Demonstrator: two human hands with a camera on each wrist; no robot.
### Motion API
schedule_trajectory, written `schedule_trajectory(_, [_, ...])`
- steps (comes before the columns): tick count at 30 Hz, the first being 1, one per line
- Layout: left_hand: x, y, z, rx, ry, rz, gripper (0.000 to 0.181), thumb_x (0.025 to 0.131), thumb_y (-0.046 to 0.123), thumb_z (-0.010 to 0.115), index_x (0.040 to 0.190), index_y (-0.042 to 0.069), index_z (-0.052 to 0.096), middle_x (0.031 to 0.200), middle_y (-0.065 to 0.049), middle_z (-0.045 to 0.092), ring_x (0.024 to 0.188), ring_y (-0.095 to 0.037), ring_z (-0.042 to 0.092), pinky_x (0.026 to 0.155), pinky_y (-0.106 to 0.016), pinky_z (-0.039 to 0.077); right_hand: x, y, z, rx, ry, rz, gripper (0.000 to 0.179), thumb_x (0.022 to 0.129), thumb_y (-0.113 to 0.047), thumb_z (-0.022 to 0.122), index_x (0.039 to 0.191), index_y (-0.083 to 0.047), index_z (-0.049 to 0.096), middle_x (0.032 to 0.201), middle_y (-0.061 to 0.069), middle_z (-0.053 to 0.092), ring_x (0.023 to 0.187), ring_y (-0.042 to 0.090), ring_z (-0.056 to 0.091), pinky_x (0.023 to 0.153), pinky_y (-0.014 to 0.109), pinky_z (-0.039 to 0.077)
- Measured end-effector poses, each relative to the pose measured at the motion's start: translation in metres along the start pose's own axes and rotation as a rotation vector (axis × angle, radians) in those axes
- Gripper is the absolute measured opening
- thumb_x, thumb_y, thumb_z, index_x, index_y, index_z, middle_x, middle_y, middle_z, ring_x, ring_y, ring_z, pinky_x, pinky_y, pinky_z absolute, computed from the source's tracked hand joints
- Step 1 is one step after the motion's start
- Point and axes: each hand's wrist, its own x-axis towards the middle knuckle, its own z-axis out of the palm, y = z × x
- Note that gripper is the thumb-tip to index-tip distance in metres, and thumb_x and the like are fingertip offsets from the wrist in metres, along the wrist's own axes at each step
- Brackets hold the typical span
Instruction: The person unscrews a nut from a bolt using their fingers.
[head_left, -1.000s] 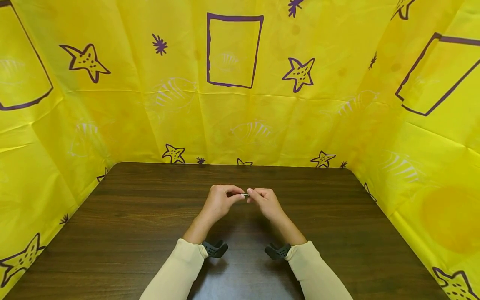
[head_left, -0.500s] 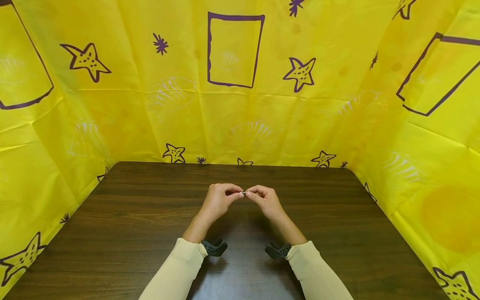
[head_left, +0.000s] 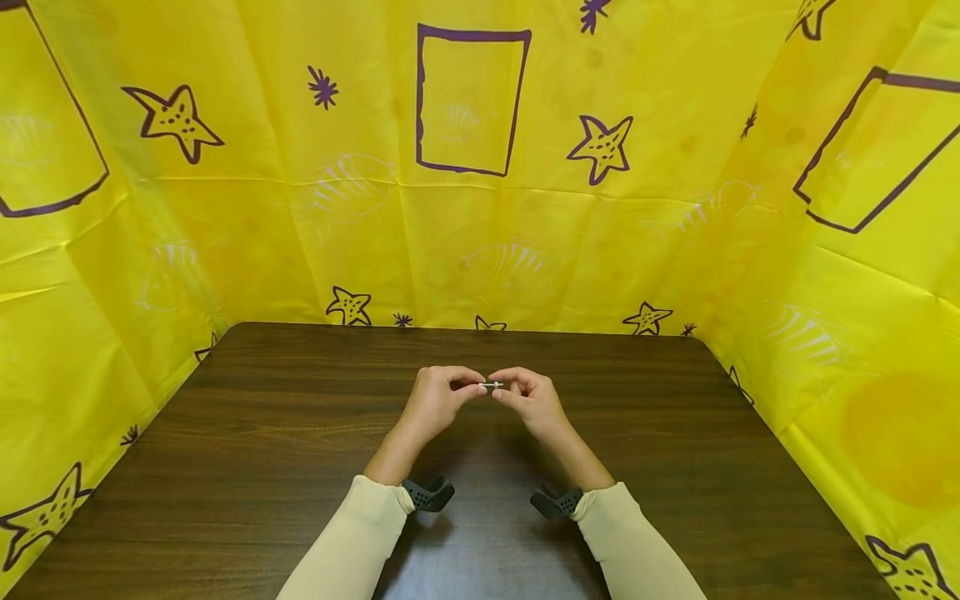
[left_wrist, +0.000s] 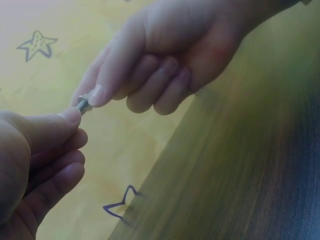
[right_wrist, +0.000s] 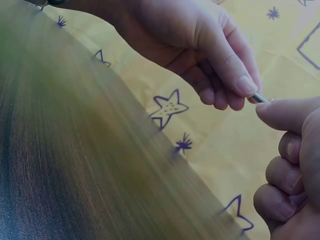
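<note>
Between my two hands, above the table, is a small metal bolt (left_wrist: 82, 105) with a nut (head_left: 497, 384) on its threaded part. My left hand (head_left: 437, 402) pinches one end of the bolt between thumb and index finger, hiding that end. Thumb and index finger of my right hand (head_left: 536, 402) curve round the nut from the other side, their tips close about it with a small gap showing in the head view. In the right wrist view the bolt's shank (right_wrist: 258, 98) runs from the left fingertips toward the right thumb.
Below both hands spreads a dark wood-grain table (head_left: 300, 433). Yellow cloth (head_left: 262, 233) with purple starfish drawings hangs behind it and along both sides. Each wrist wears a dark band, such as the left band (head_left: 430, 496).
The right thumb and index finger closed in over the bolt, then spread slightly, so the nut and bolt end now show between them. My left hand keeps its pinch almost in place.
</note>
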Motion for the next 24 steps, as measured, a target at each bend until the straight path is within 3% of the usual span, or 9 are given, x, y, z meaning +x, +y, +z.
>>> schedule_trajectory(5, [0.0001, 0.0001, 0.0005, -0.004, -0.008, -0.010, 0.006, 0.082, 0.014, 0.079, 0.087, 0.011, 0.078, 0.082, 0.005, 0.072, 0.077, -0.011, 0.066, 0.068, -0.029, 0.052, 0.0000, -0.0005, -0.0003, -0.009, -0.010, 0.000, 0.024, 0.083, 0.010, 0.069, 0.105, 0.015, 0.063, 0.055, 0.001, 0.036, 0.049, 0.003, 0.032, 0.048, 0.020, 0.026])
schedule_trajectory(9, [-0.0002, 0.0000, 0.0010, -0.008, -0.014, -0.008, 0.006, 0.082, 0.014, 0.078, 0.088, 0.011, 0.077, 0.082, 0.005, 0.072, 0.077, -0.011, 0.066, 0.067, -0.029, 0.052, -0.0003, -0.0013, -0.0001, -0.026, -0.016, 0.050, 0.020, 0.088, 0.005, 0.067, 0.105, 0.014, 0.065, 0.058, -0.001, 0.042, 0.053, 0.005, 0.036, 0.051, 0.021, 0.030])
schedule_trajectory(12, [-0.0002, -0.0003, 0.0016, -0.004, -0.016, -0.003, 0.007, 0.082, 0.015, 0.079, 0.088, 0.011, 0.078, 0.082, 0.005, 0.072, 0.078, -0.012, 0.066, 0.068, -0.029, 0.052, -0.0003, -0.0024, 0.0005, -0.062, -0.014, 0.090, 0.015, 0.093, 0.000, 0.063, 0.100, 0.013, 0.067, 0.065, -0.006, 0.052, 0.061, 0.007, 0.043, 0.058, 0.022, 0.037])
schedule_trajectory(15, [0.0000, -0.0007, 0.0027, -0.004, -0.022, -0.004, 0.009, 0.081, 0.014, 0.079, 0.089, 0.009, 0.078, 0.083, 0.004, 0.073, 0.079, -0.013, 0.066, 0.069, -0.029, 0.052, -0.0001, -0.0047, 0.0008, -0.098, -0.009, 0.120, 0.019, 0.097, -0.003, 0.059, 0.091, 0.012, 0.067, 0.064, -0.004, 0.051, 0.060, 0.008, 0.043, 0.058, 0.023, 0.036])
schedule_trajectory(19, [-0.0003, -0.0002, 0.0038, -0.013, -0.033, -0.008, 0.011, 0.081, 0.013, 0.079, 0.090, 0.007, 0.078, 0.083, 0.004, 0.073, 0.079, -0.013, 0.066, 0.069, -0.029, 0.052, -0.0004, -0.0051, 0.0008, -0.095, -0.004, 0.148, 0.028, 0.100, -0.006, 0.054, 0.082, 0.012, 0.065, 0.056, 0.000, 0.038, 0.051, 0.008, 0.032, 0.051, 0.024, 0.028])
schedule_trajectory(24, [0.0000, 0.0000, 0.0031, -0.016, -0.036, -0.013, 0.012, 0.081, 0.013, 0.079, 0.091, 0.007, 0.078, 0.083, 0.004, 0.073, 0.079, -0.013, 0.066, 0.069, -0.029, 0.052, 0.0006, -0.0030, 0.0009, -0.095, -0.008, 0.136, 0.027, 0.098, -0.005, 0.056, 0.081, 0.013, 0.065, 0.061, 0.000, 0.048, 0.058, 0.010, 0.041, 0.056, 0.024, 0.034])
